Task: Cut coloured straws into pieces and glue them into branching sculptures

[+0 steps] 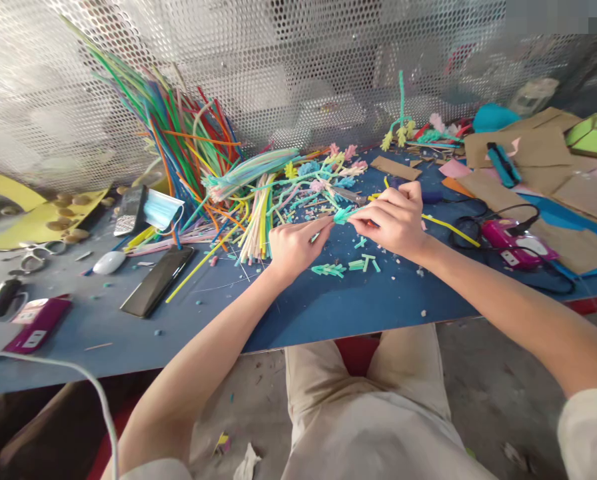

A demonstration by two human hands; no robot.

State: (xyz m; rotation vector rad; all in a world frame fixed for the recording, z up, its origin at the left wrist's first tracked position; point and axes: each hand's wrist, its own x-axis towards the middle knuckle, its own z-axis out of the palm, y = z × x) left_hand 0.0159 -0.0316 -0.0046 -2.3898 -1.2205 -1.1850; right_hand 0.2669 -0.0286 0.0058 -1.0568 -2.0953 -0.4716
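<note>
My left grip [294, 245] and right grip [394, 219], both narrow, pinch a turquoise chenille sprig [343, 215] from opposite ends over the blue bench [368, 310]. On the bench nearer me lie short turquoise pieces [328, 270]. Beyond my left grip, multicoloured chenille stems [181, 133] rise before a perforated metal panel [218, 47]; a black smartphone [157, 281] lies left of that grip, and a magenta-and-white device [521, 244] sits to the right of my right grip.

Craft workshop: littered blue bench [348, 303], pipe-cleaner bundles [253, 172], perforated metal partition [218, 60].
</note>
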